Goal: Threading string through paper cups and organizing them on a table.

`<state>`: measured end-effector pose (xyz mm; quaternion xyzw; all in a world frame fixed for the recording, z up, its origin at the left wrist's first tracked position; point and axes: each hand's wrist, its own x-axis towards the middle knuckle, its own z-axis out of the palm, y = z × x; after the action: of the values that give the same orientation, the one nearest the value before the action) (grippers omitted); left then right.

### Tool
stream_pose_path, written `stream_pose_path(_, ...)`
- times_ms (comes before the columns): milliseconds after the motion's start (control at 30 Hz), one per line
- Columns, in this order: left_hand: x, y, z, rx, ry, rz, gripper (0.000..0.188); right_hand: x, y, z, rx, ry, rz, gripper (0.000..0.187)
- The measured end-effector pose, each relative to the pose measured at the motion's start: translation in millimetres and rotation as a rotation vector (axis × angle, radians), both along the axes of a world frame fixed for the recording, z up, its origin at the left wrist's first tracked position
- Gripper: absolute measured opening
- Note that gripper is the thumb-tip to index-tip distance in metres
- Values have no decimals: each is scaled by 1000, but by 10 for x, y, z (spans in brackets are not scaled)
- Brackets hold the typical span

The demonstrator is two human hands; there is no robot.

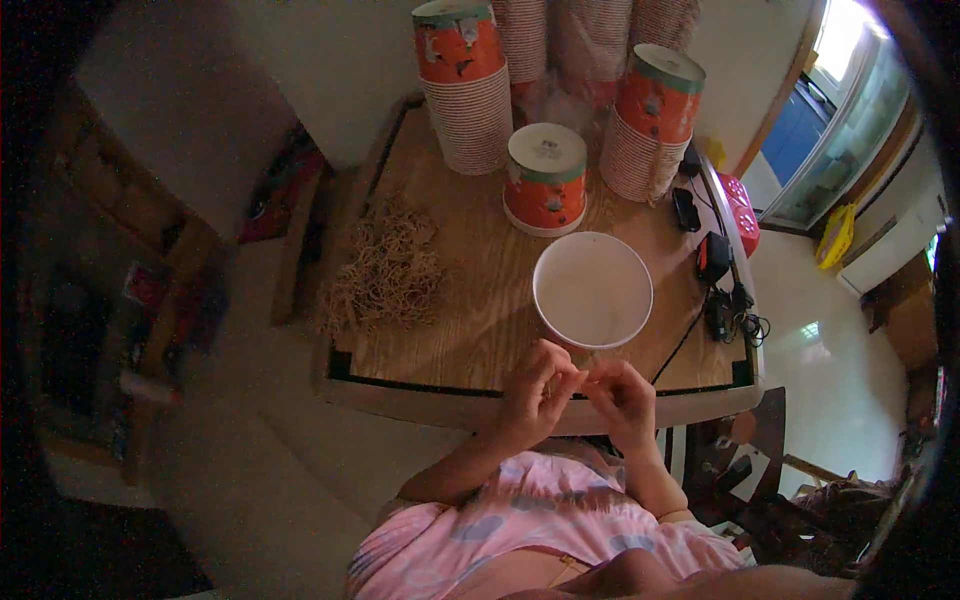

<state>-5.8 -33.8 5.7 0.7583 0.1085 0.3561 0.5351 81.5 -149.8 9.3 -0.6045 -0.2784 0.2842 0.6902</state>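
Observation:
My left hand (538,392) and my right hand (624,402) meet at the fingertips over the table's front edge. Both are closed in a pinch; whatever lies between the fingers is too small to make out. Just beyond them stands a white-lined paper tub (592,290), its mouth facing up. Behind that, an orange paper tub with a green band (545,195) rests upside down. To the left a loose heap of thin, tangled tan strands (390,270) is spread on the wood-grain table (480,330).
Tall stacks of nested tubs rise at the back left (465,110) and back right (650,140), with plastic-wrapped stacks (590,40) between them. Black adapters and cables (718,290) lie along the right edge. A red perforated object (738,210) sits beside the table.

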Motion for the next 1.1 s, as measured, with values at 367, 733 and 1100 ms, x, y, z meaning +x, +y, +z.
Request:
stream_pose_path(367, 95, 210, 104, -8, -22, -128, 10, 167, 95, 264, -77, -378, 18, 8)
stream_pose_path(733, 398, 831, 348, -161, -30, -275, 12, 687, 553, 759, -413, -533, 217, 7)
stream_pose_path(1100, 1537, 1642, -73, 526, 48, -154, 19, 1768, 144, 1431, 163, -432, -779, 4)
